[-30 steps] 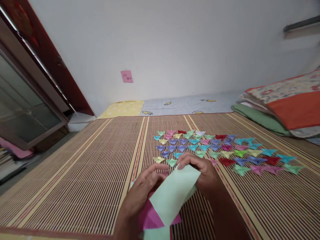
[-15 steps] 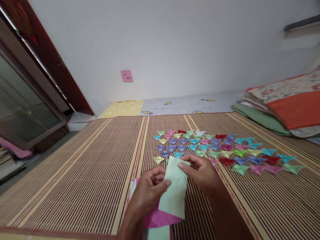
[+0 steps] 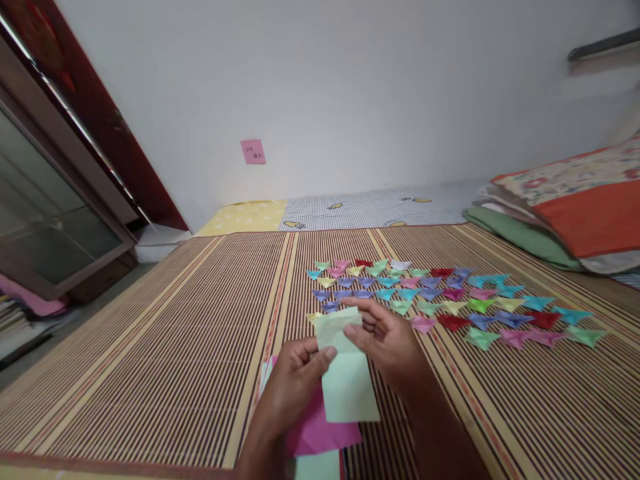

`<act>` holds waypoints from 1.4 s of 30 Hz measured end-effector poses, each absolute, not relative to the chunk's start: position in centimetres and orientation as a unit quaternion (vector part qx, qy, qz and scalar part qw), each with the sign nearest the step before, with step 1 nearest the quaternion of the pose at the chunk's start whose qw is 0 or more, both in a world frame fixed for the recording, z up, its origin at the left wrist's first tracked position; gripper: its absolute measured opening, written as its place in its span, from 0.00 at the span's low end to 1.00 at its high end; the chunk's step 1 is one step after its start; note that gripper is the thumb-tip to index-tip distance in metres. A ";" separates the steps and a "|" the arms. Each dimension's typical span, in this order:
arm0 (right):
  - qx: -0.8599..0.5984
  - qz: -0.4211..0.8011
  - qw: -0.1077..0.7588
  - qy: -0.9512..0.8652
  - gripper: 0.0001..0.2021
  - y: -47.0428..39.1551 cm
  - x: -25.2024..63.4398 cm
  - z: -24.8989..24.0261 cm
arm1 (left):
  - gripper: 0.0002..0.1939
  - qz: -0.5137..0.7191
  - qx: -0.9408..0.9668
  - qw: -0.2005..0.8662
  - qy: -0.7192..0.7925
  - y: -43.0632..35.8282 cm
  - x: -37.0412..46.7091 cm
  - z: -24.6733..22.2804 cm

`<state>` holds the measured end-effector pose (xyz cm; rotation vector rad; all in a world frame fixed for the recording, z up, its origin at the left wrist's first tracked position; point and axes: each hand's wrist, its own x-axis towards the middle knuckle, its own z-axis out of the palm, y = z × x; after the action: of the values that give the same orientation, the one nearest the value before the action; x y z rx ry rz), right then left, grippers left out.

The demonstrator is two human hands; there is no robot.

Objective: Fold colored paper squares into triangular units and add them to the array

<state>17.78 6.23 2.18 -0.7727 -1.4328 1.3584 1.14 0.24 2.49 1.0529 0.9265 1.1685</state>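
A pale green sheet of paper [image 3: 350, 390] is held up between my two hands, its upper part bent over in a fold. My left hand [image 3: 300, 377] pinches its left edge, thumb in front. With thumb and fingers, my right hand [image 3: 387, 340] grips the folded upper part near its right side. Below, partly hidden by my left hand and the green sheet, lies a magenta sheet of paper [image 3: 325, 430] on top of other pale green paper [image 3: 317, 465]. Just beyond my hands, several rows of small folded paper shapes [image 3: 430, 293] in many colours spread to the right.
Everything lies on a striped bamboo mat [image 3: 165, 353]. Folded bedding [image 3: 590, 213] is piled at the right, and patterned cloth [image 3: 350, 212] runs along the white wall. A pink note [image 3: 253, 151] sticks to that wall. At the left stands a glass-fronted cabinet [image 3: 45, 193].
The green sheet has turned more upright and shifted slightly left, and its top part is now bent over. My right hand has moved a little left with it.
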 end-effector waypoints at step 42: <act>-0.332 0.386 0.508 -0.695 0.09 6.0 17.2 2.8 | 0.17 0.638 0.369 0.518 0.434 0.9 1.2 2.3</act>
<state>17.19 5.95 2.80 -0.8000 -1.6741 0.9314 1.15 0.92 2.26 0.8851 1.0406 1.5307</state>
